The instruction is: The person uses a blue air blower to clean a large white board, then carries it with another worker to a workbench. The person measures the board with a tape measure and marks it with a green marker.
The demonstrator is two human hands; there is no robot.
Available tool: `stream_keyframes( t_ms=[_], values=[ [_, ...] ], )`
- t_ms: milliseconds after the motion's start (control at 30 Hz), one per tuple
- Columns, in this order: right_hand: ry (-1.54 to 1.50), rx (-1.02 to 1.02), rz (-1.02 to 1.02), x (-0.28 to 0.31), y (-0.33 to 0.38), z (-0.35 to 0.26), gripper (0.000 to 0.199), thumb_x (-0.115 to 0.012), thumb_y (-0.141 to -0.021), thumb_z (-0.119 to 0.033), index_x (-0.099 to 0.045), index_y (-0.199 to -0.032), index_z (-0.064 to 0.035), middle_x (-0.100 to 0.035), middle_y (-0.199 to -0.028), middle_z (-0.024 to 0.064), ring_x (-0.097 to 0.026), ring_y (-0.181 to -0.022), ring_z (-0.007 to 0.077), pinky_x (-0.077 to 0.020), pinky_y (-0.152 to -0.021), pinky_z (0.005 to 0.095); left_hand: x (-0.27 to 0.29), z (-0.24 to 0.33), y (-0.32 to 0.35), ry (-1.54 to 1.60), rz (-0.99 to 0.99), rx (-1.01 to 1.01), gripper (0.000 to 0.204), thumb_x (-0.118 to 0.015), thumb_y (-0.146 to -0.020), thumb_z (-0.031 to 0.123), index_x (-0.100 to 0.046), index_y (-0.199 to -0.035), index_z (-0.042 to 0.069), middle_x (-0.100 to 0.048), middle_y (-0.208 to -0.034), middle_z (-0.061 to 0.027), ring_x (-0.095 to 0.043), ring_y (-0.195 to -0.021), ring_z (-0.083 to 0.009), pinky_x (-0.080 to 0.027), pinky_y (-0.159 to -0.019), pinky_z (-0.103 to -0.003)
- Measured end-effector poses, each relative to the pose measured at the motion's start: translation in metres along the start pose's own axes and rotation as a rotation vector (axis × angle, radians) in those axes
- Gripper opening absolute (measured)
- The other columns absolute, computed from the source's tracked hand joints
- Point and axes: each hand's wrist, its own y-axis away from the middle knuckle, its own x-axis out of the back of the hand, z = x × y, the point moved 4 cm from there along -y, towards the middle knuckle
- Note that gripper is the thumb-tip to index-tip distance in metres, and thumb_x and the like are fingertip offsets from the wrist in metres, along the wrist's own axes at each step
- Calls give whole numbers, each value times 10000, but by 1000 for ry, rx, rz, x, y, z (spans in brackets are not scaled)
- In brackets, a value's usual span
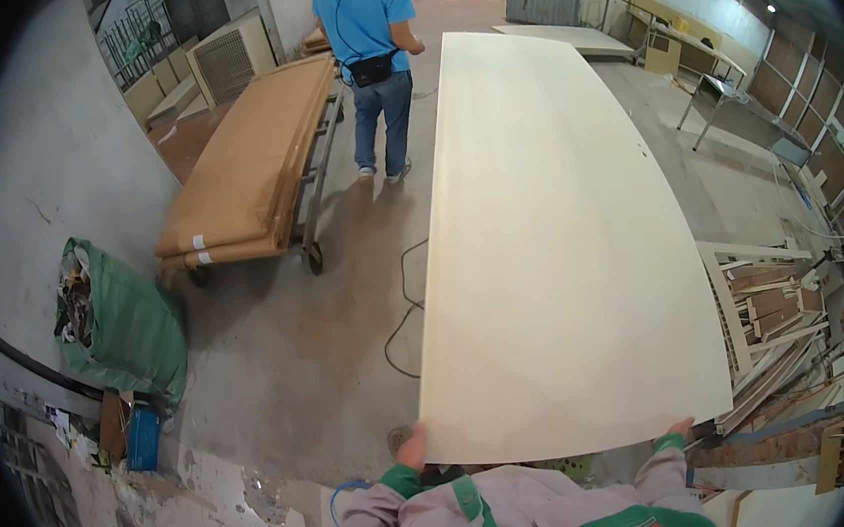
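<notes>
A long, pale, door-sized panel point(552, 252) stretches away in front of me, its near edge close to my body. My left hand point(413, 448) grips it at the near left corner. Toward the near right corner, my right hand point(675, 429) holds the same edge. Most of the fingers of both hands are hidden by the panel. A small dark mark or hole shows near its right edge. What supports the panel underneath is out of sight.
Brown-wrapped panels point(248, 163) lie on a wheeled cart point(312, 198) at left. A person in blue point(367, 37) stands beyond it, facing away. A dark cable point(408, 310) lies on the floor. A green sack point(126, 319) leans at far left; wood scraps point(772, 308) pile at right.
</notes>
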Motion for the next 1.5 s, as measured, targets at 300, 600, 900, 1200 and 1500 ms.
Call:
stream_keyframes(
  t_ms=[300,600,900,1200,1500],
  values=[
    [-123,-335,-170,-71,198,161,854,-279,-937,-787,-371,-1532,-180,-434,-1537,72,-448,-1366,342,-365,-1122,561,228,28,-87,387,33,190,797,-142,-1014,674,-547,-1398,105,-673,-1254,-123,-685,-1076,-326,-569,-888,-516],
    [-152,-125,-103,-15,106,84,908,-307,-939,-780,-320,-1562,-120,-385,-1569,118,-429,-1379,353,-334,-1145,531,210,38,-50,951,238,-138,768,-355,-948,729,-597,-1331,109,-691,-1218,-80,-660,-1098,-253,-541,-951,-447],
    [794,-41,103,48,-16,-3,955,-327,-949,-764,-526,-1391,59,-588,-1375,192,-573,-1200,365,-417,-1041,429,163,38,-9,1232,452,75,849,-397,-901,801,-569,-1372,115,-630,-1340,-70,-609,-1200,-288,-509,-999,-463],
    [1132,89,-75,-14,11,-23,1064,-365,-866,-859,-589,-1332,70,-635,-1305,194,-589,-1178,349,-442,-1003,426,155,57,-52,1508,247,-275,804,-235,-963,686,-453,-1485,114,-471,-1505,-123,-485,-1333,-363,-410,-1099,-531],
    [1239,109,-15,-49,99,52,1085,-341,-857,-872,-595,-1316,78,-623,-1315,222,-583,-1198,363,-440,-1015,431,266,59,-108,1464,211,-269,814,-243,-998,690,-390,-1517,81,-458,-1511,-137,-479,-1335,-378,-399,-1106,-534]
  ],
)
